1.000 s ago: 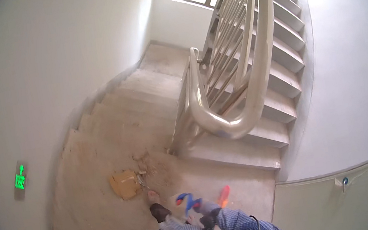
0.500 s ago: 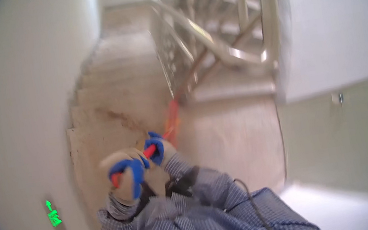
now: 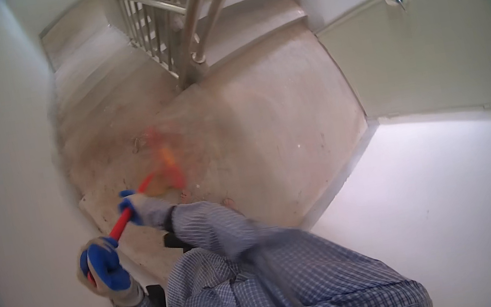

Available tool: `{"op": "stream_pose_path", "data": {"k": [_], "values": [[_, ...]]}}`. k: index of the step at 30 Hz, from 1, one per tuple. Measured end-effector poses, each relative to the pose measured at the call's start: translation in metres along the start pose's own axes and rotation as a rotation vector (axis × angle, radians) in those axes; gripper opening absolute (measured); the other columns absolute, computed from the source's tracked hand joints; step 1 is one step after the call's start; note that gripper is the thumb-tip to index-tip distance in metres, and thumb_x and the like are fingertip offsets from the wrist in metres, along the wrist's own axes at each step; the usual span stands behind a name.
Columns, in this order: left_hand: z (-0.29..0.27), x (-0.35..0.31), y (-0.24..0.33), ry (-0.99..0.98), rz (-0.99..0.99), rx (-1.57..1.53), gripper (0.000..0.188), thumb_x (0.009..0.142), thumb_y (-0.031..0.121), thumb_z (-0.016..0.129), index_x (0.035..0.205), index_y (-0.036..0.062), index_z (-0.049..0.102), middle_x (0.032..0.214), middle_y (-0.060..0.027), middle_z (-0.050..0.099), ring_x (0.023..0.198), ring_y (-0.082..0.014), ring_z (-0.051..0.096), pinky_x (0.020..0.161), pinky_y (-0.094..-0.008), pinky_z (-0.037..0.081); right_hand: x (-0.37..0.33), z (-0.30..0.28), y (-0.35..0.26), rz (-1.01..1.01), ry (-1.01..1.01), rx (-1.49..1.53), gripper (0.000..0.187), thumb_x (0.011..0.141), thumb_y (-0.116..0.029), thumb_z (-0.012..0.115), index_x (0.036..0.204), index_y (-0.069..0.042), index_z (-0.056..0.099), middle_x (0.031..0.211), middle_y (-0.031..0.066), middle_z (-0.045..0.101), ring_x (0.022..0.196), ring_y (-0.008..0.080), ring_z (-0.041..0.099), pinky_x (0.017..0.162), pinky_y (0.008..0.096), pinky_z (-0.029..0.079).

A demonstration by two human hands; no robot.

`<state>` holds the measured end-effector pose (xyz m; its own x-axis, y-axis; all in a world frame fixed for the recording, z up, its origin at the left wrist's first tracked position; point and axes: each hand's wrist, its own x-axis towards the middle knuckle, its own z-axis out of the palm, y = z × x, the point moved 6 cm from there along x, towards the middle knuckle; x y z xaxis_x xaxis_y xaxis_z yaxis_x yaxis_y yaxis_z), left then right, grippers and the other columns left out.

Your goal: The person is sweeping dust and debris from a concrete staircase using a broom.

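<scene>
My left hand [image 3: 107, 267], in a beige and blue work glove, is closed round the upper end of a red broom [image 3: 121, 225] at the lower left. Further down the same handle, my right hand [image 3: 142, 209] grips it, gloved alike. The handle slants away from me to the right. Its red and orange head, blurred by motion, is low over the dusty landing [image 3: 260, 125], beside the stair edge. I cannot tell whether the head touches the floor.
Concrete steps [image 3: 97, 90] run down at the far left. A metal railing [image 3: 186, 41] stands at their right, with another flight behind it. White wall closes in on the left; a wall with a pale green lower part [image 3: 422, 54] stands on the right.
The view has turned, bringing the landing and right wall round. Both hands have moved left with the broom, my left hand further down and out. The broom head has swung left and nearer.
</scene>
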<state>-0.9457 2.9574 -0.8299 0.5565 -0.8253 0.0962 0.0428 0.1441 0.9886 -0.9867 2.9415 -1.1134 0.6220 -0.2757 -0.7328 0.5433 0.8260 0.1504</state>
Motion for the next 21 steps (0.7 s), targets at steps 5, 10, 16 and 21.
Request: {"op": "stream_pose_path", "data": {"k": [5,10,16,21], "values": [[0.057,-0.017,0.015,-0.191,0.319,0.418,0.016,0.08,0.007,0.051,0.068,-0.0024,0.047,0.067,-0.0131,0.053,0.068,-0.0234,0.056,0.062,-0.0341,0.046,0.011,0.047,0.018,0.01,-0.159,-0.11,0.045,0.081,-0.007,0.052,0.125,-0.013,0.045,0.081,0.0068,0.053,0.065,0.0172,0.053,0.059,0.0276,0.048],[0.114,0.002,0.078,-0.516,0.518,0.332,0.015,0.058,0.008,0.059,0.063,-0.0008,0.049,0.061,-0.0129,0.053,0.062,-0.0311,0.056,0.06,-0.0398,0.048,-0.077,0.093,-0.02,-0.018,-0.368,-0.098,0.041,0.085,-0.008,0.056,0.124,-0.012,0.045,0.094,0.0066,0.059,0.074,0.0122,0.056,0.061,0.0237,0.048],[0.205,-0.005,0.105,-0.873,0.491,0.044,0.028,0.054,0.014,0.067,0.074,-0.0022,0.056,0.075,-0.0146,0.059,0.075,-0.0316,0.06,0.076,-0.0461,0.048,-0.316,0.13,-0.12,-0.803,-0.658,-0.648,0.023,0.087,-0.012,0.056,0.108,-0.007,0.054,0.092,0.0041,0.057,0.078,0.0125,0.054,0.078,0.026,0.048],[0.255,-0.017,0.07,-0.873,0.158,0.166,0.032,0.073,0.012,0.061,0.099,-0.0065,0.058,0.102,-0.0162,0.058,0.092,-0.0325,0.057,0.087,-0.041,0.042,-0.363,0.004,-0.208,-0.912,-0.372,-0.831,0.013,0.086,-0.008,0.055,0.099,-0.007,0.057,0.095,0.0051,0.055,0.076,0.0117,0.053,0.075,0.0247,0.047]]}}
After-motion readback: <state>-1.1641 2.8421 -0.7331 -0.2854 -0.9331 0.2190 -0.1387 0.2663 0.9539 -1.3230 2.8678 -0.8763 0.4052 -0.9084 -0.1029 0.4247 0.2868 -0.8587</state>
